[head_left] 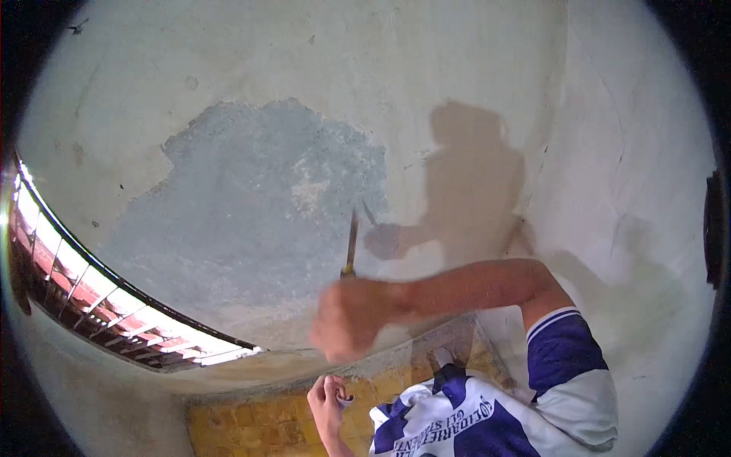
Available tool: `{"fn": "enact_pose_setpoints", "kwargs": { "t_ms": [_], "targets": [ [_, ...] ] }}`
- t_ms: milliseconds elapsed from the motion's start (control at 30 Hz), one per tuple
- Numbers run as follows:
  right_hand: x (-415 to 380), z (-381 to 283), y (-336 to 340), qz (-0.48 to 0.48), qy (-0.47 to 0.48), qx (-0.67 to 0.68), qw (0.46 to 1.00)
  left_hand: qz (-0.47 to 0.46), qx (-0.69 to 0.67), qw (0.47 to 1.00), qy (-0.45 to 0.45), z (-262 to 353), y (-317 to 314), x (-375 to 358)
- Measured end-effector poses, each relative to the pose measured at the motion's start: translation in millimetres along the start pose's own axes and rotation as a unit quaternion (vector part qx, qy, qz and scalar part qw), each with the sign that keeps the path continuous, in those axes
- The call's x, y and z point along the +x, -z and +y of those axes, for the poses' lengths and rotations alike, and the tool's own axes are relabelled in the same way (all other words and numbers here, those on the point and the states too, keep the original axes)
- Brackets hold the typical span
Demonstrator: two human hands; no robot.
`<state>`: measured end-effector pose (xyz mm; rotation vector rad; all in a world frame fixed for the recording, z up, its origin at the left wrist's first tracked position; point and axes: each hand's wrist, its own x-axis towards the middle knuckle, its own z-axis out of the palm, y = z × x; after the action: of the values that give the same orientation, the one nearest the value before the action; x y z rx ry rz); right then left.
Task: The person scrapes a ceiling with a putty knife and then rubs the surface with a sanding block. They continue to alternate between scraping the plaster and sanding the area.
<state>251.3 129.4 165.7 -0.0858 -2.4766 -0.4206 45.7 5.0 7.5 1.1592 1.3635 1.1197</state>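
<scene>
My right hand (350, 316), slightly blurred, is closed around the handle of a thin-bladed tool (352, 242). The blade points up, in front of a rough grey patch (236, 190) on the pale wall. Whether its tip touches the wall cannot be told. Lower down, my left hand (327, 405) has its fingers curled in front of the yellow tiles. A small pale thing with a dark edge shows at those fingers, too small to name.
A barred opening (99, 305) runs along the left side. Yellow floor tiles (251, 428) lie at the bottom. The wall meets another pale wall (632, 137) at the right. A shadow (476, 183) of a person with a tool falls on the wall.
</scene>
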Motion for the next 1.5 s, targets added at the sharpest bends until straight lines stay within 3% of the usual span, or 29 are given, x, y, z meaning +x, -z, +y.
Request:
{"fn": "enact_pose_setpoints", "kwargs": {
  "t_ms": [33, 133, 267, 333, 433, 567, 700, 800, 833, 1133, 1367, 1500],
  "targets": [
    [4, -9, 2, -0.016, 0.026, 0.014, 0.999, 0.001, 0.004, 1.000, -0.010, 0, -2, 4],
    [-26, 49, -10, 0.041, -0.052, 0.060, 0.996, 0.015, 0.019, 0.999, -0.029, -7, 4, -3],
    [-29, 32, 14, 0.013, -0.100, 0.058, 0.993, 0.017, -0.033, 0.998, -0.045, -7, 3, -5],
    [-17, 11, 18, 0.033, 0.009, 0.007, 0.999, -0.006, -0.065, 0.998, -0.028, -8, -7, -5],
    [-26, 49, 15, 0.078, -0.029, 0.010, 0.997, -0.022, -0.031, 0.999, -0.016, -24, -5, 2],
    [-2, -5, -4, -0.002, 0.059, 0.033, 0.998, -0.045, -0.026, 0.999, -0.016, -7, -14, 1],
    [-14, 33, 0, 0.063, 0.027, 0.046, 0.997, -0.045, -0.003, 0.999, 0.008, -5, -14, -5],
    [4, 4, 9, -0.005, 0.070, -0.027, 0.997, -0.029, -0.036, 0.999, -0.008, -36, -9, -5],
    [12, -15, 23, 0.053, 0.061, 0.002, 0.997, -0.022, -0.056, 0.998, -0.019, -40, -11, -1],
    [5, -19, 21, 0.004, 0.053, 0.010, 0.999, 0.012, -0.054, 0.998, 0.016, -26, -3, -10],
    [5, -8, 27, 0.018, 0.071, 0.008, 0.997, 0.011, -0.040, 0.999, -0.020, -23, -4, -3],
    [-15, 14, 14, 0.049, -0.014, 0.044, 0.998, 0.015, -0.030, 0.999, -0.024, -30, 0, -8]
  ]
}}
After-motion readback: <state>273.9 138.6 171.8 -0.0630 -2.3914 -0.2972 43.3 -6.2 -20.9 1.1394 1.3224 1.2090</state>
